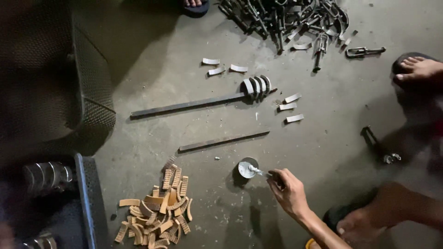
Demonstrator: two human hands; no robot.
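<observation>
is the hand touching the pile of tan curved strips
No, the right hand holds a small tool dipped in the little round tin, while the pile of tan strips lies apart to its left.

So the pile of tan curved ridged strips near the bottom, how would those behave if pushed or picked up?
The tan curved strips look small and thin, so probably light. They lie loosely heaped on the concrete floor, so a push would likely scatter them. Their arcs match the grey curved metal pieces, hinting at fairly stiff material.

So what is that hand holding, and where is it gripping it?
The right hand pinches a small stick by its near end; the far end dips into a little tin. The left hand isn't in view.
</observation>
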